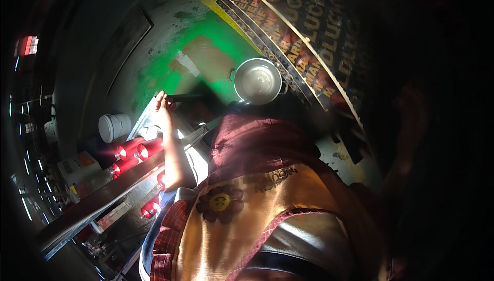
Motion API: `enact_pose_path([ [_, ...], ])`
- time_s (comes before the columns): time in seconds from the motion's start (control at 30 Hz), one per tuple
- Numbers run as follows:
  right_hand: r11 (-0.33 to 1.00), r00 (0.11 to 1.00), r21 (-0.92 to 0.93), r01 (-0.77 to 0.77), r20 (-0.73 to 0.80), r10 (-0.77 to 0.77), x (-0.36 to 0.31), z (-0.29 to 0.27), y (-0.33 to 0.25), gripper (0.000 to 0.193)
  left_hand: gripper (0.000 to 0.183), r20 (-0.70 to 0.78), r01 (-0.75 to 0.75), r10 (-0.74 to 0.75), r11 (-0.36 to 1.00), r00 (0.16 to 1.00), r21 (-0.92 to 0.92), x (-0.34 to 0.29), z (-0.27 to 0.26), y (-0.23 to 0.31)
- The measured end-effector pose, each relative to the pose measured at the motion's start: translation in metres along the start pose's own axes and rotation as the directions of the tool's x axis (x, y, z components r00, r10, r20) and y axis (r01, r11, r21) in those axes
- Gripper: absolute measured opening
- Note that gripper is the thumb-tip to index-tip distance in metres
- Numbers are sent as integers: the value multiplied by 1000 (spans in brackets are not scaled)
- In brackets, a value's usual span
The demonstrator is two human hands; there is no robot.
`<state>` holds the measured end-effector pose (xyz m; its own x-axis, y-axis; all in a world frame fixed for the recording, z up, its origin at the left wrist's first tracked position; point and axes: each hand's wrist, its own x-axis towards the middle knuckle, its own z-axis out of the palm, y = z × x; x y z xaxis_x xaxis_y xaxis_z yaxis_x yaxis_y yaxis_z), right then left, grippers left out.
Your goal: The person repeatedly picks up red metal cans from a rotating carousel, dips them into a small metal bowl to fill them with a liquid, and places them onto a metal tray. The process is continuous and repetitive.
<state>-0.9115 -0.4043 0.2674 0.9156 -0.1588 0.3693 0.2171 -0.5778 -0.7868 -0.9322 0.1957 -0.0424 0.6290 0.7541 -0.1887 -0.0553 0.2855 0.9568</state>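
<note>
My left hand [162, 107] is lit by strong light at the corner of a pale metal frame [142, 122], its fingers bent together. A dark narrow bar [186, 97] runs to the right from the fingertips; whether they grip it or the frame corner is unclear. My right hand [413, 107] is a faint shape in deep shadow at the right, apart from the lit things, and its fingers cannot be made out. Ahead of my apron stands a round metal pot [257, 81] with side handles, its inside pale and shiny.
Several red shiny rollers [150, 149] sit along a metal rail [121, 180] at the left. Beyond them is a white bucket [114, 128]. A large dark lettered board [309, 29] curves along the right. The green floor [206, 31] is worn and stained.
</note>
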Motion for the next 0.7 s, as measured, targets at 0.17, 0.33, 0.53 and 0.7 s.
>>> enact_pose_path([
  [0.17,965,905,134,226,337,-259,2,79,-25,16,19,-102,64,-69,996,992,-57,46,26,-8],
  [0.33,948,836,277,155,475,-275,27,181,-34,23,15,-191,131,-157,981,969,-144,111,72,-26],
  [0.53,959,753,278,59,618,-225,89,345,-66,23,22,-244,168,-179,984,953,-68,265,68,-57],
  [0.7,987,620,160,-16,776,-115,132,503,-138,19,27,-180,305,-303,952,936,-19,391,35,-64],
])
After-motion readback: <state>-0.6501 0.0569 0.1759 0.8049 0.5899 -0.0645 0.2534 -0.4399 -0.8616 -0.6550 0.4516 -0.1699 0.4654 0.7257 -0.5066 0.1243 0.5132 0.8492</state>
